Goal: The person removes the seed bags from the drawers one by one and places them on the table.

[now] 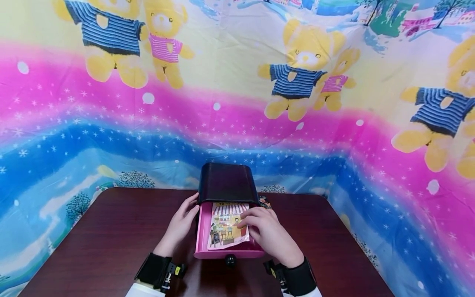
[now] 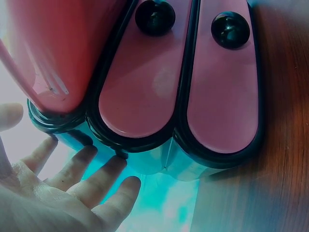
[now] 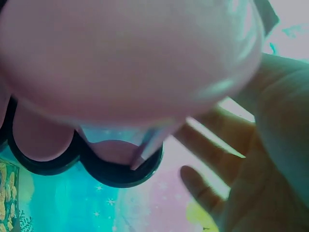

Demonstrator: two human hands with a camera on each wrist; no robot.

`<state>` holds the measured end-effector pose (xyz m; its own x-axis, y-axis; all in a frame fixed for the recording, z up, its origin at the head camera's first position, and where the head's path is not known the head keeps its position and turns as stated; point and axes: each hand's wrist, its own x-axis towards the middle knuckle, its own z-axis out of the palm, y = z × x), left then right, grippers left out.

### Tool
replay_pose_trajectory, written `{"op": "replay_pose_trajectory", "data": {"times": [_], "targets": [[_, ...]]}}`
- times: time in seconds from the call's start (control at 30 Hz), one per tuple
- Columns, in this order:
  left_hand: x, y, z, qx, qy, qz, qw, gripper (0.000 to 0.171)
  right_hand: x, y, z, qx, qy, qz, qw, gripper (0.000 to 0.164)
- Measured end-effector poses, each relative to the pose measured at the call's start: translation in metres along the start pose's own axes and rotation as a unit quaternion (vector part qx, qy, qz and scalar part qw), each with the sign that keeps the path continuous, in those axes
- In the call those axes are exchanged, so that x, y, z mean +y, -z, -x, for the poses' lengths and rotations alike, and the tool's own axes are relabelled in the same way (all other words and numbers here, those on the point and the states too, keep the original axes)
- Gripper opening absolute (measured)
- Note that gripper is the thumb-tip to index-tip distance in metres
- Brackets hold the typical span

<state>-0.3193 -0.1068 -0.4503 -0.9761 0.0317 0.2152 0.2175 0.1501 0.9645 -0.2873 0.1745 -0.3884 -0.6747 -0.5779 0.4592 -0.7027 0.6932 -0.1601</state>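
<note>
A black chest (image 1: 228, 181) with pink drawers stands on the table. Its top drawer (image 1: 203, 231), pink with a black round knob (image 1: 230, 260), is pulled out. In it lies a flat, picture-printed paper item (image 1: 224, 231) showing a striped awning and small chairs. My right hand (image 1: 272, 233) reaches over the drawer's right wall, fingertips resting on the item's right part; its thumb is hidden in the head view. Beside the chest's left side is my left hand (image 1: 182, 229), its spread fingers (image 2: 99, 176) at the side of the chest in the left wrist view.
Two lower pink drawers (image 2: 145, 82), each with a black knob, are closed in the left wrist view. Behind the chest's right side, a floral-patterned thing (image 1: 264, 201) shows on the dark wooden table (image 1: 111, 235). A bear-printed cloth (image 1: 237, 123) hangs behind the table.
</note>
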Motion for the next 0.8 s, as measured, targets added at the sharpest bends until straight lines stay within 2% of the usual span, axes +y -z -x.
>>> {"op": "replay_pose_trajectory", "data": {"times": [0.17, 0.3, 0.43, 0.6, 0.8], "targets": [[0.001, 0.0, 0.001, -0.001, -0.002, 0.005, 1.0, 0.049, -0.002, 0.006, 0.0, 0.057, 0.005, 0.004, 0.998, 0.037], [0.002, 0.001, 0.001, -0.005, 0.0, 0.001, 1.0, 0.05, -0.004, 0.013, 0.001, 0.124, 0.039, -0.004, 0.991, 0.033], [0.002, 0.001, 0.0, -0.006, -0.002, -0.005, 1.0, 0.05, -0.004, 0.02, 0.003, 0.188, 0.074, -0.016, 0.979, 0.026], [-0.001, 0.0, -0.001, -0.002, 0.004, -0.001, 1.0, 0.049, -0.004, 0.028, 0.007, 0.252, 0.084, -0.04, 0.963, 0.01], [-0.002, 0.0, -0.002, -0.004, 0.015, -0.002, 0.9999, 0.049, -0.002, 0.04, 0.009, 0.337, 0.083, -0.061, 0.936, 0.023]]}}
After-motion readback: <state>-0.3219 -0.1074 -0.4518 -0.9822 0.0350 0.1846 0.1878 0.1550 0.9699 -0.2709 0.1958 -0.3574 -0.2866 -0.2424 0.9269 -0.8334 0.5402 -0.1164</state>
